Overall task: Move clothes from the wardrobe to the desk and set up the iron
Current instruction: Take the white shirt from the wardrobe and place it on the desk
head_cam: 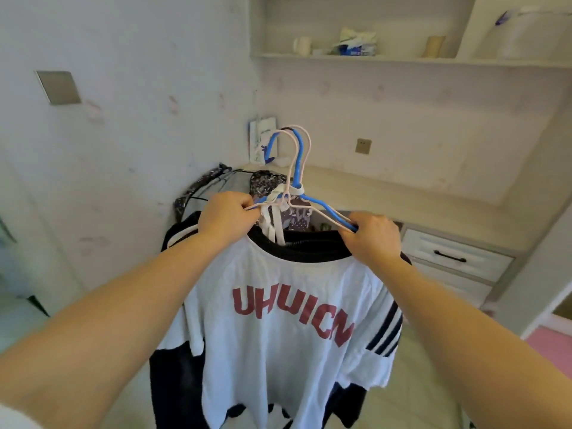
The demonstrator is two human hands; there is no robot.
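Gripping hangers [297,181], both hands, dark garments apparently behind shirt [278,335]

Hands: two, a left [227,216] and a right [373,238]. Hangers: at least three by the hooks, one blue [297,168] and two pink [306,150]. Shirts: one white [278,320]; dark garments behind it, number unclear. Drawers [455,258]: two. Wall plates: two, one large [58,87], one small [362,146]. Shelf [402,58]: one.
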